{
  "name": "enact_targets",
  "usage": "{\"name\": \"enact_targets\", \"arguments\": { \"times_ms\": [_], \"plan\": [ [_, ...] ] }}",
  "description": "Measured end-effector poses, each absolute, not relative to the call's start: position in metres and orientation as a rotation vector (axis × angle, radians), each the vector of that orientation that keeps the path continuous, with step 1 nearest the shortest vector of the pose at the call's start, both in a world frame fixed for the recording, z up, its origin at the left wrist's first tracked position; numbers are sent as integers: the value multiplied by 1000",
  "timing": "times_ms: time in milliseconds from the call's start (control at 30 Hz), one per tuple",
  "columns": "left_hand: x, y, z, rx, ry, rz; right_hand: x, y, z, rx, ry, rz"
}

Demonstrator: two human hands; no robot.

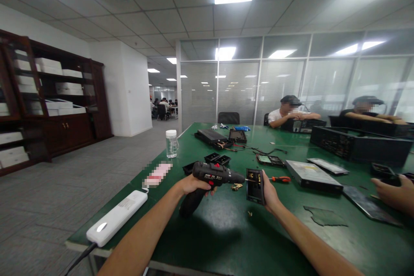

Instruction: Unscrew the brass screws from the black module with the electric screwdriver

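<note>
My left hand [191, 185] is wrapped around the grip of a black cordless drill [215, 174] with red accents. The drill lies level above the table, its bit pointing right. My right hand [270, 194] holds up a small black plastic box [255, 197], its open side toward the drill. Gold-coloured metal parts show inside it, and the bit's tip reaches its opening; whether it touches a screw is too small to tell. Below, a small heap of brass-coloured pieces [237, 187] and one loose bit [249, 214] lie on the green table [223, 228].
Black plastic housings [217, 159] lie behind the drill. An orange screwdriver [281, 179] and a silver drive [312, 176] are to the right. A white power strip [118, 217] and a clear bottle [171, 144] stand left. A co-worker's hand [390, 192] is at far right.
</note>
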State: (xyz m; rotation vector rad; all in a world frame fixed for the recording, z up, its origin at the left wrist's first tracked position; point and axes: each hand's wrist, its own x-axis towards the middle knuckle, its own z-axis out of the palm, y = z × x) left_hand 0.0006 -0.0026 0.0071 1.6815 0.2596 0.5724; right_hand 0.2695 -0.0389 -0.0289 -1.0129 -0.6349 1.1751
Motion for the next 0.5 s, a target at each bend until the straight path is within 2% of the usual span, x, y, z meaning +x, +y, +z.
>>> {"name": "enact_targets", "arguments": {
  "times_ms": [500],
  "plan": [
    [1, -4, 9, 1677, 266, 569, 270, -38, -29, -1012, -618, 1196]
  ]
}}
